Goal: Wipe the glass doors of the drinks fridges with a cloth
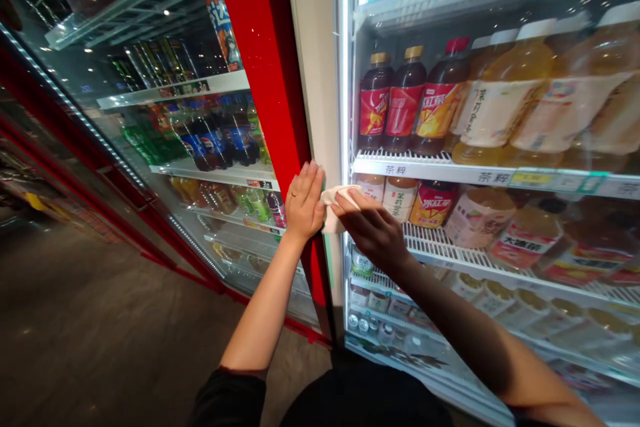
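Observation:
A pale cloth (334,217) is pressed against the light-coloured door frame (320,67) of a drinks fridge. My right hand (375,230) has its fingers over the cloth and grips it against the frame's edge. My left hand (304,203), with a ring on one finger, lies flat with fingers stretched out, on the edge where the red fridge side (265,80) meets the light frame. Its thumb side is close to the cloth; whether it touches the cloth I cannot tell.
On the right, a lit glass-fronted fridge holds shelves of bottled tea (505,93), with a price rail (450,171). To the left stands a red-framed fridge with cola bottles (200,133) and cans (160,60). The grey floor (125,340) shows at lower left.

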A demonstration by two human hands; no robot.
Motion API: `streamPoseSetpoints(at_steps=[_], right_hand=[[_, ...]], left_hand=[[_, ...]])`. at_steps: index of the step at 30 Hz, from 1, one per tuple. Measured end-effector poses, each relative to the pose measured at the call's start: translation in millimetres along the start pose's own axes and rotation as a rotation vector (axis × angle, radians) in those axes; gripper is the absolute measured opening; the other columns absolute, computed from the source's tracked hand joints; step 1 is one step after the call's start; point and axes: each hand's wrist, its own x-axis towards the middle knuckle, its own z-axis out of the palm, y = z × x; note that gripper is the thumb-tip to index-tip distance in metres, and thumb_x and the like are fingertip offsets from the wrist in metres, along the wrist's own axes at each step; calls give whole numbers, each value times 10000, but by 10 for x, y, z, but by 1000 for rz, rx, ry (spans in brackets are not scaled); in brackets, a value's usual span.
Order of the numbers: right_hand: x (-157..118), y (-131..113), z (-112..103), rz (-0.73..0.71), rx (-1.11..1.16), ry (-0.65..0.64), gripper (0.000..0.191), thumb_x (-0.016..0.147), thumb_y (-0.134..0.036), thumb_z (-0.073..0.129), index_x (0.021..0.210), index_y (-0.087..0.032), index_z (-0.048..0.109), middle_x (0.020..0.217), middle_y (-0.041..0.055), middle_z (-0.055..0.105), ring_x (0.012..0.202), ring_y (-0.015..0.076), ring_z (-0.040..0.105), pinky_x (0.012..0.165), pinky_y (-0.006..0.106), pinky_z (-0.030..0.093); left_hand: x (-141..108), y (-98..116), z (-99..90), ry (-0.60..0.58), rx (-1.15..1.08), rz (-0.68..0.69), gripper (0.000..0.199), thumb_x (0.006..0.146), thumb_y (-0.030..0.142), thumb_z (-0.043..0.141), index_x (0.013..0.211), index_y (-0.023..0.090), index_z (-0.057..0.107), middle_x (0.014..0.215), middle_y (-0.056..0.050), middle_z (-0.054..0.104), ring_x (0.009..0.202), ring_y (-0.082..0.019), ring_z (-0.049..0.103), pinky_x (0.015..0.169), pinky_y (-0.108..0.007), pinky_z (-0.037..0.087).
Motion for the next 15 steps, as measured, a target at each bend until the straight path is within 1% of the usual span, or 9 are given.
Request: streamPoseSetpoints(at_steps=[2,3,5,7,9,11,12,13,15], right_hand=[[-27,-56,-17,38,3,3,680,1019,-45,590,1672,-170,449,1442,107,764,1504,291,587,1180,444,545],[-12,-94,-16,61,-22,7,660,1011,-59,595,1654,-143,472,1440,124,762,1496,299,592,1179,449,543],[69,-181,12,124,-85,-3,600,1000,-131,617,1591,-62,533,1454,175,744,1483,324,599,1180,461,538],[170,-258,63,159,-105,-29,579,1024,-233,631,1568,-52,554,1477,184,727,1486,343,593,1175,476,543],[221,-295,111,144,-93,-38,597,1044,-216,623,1617,-95,509,1495,163,720,1487,324,598,1175,462,547],[190,-282,124,107,-63,-45,668,1047,-122,610,1686,-152,418,1493,126,728,1490,295,602,1179,443,553],[150,-262,114,84,-41,-49,713,1042,-76,601,1712,-146,366,1479,125,738,1491,291,603,1180,439,558],[106,-240,94,74,-19,-50,746,1041,-48,588,1731,-137,317,1467,125,745,1488,293,607,1176,440,566],[43,-207,42,112,12,-62,787,1049,-13,540,1759,-181,243,1482,108,738,1488,290,609,1179,454,576]], left_hand=[[-61,-2,35,-10,37,-14,633,1163,429,161,1783,308,129,1827,-22,309,1696,-213,260,1380,-422,274],[-92,-6,51,-8,44,-46,650,1157,463,134,1786,298,112,1820,-39,333,1695,-224,268,1379,-436,278],[-143,-15,71,7,42,-127,705,1136,541,68,1789,276,70,1817,-69,345,1700,-251,258,1380,-470,276],[-164,-22,73,7,11,-191,749,1113,597,23,1789,273,27,1830,-73,315,1708,-273,235,1384,-502,268],[-157,-22,58,-3,-58,-205,742,1106,608,12,1787,313,13,1850,-41,261,1709,-281,234,1388,-521,265],[-136,-14,36,8,-123,-189,701,1114,583,14,1782,372,39,1863,13,209,1706,-269,248,1389,-527,273],[-128,-8,26,17,-143,-182,685,1117,569,12,1778,397,59,1865,34,195,1704,-259,253,1389,-527,276],[-123,-3,19,18,-154,-180,676,1119,560,9,1776,413,74,1864,46,195,1703,-252,256,1389,-527,277],[-130,1,17,-8,-159,-191,672,1119,562,14,1774,424,79,1856,45,230,1701,-251,264,1391,-530,276]])
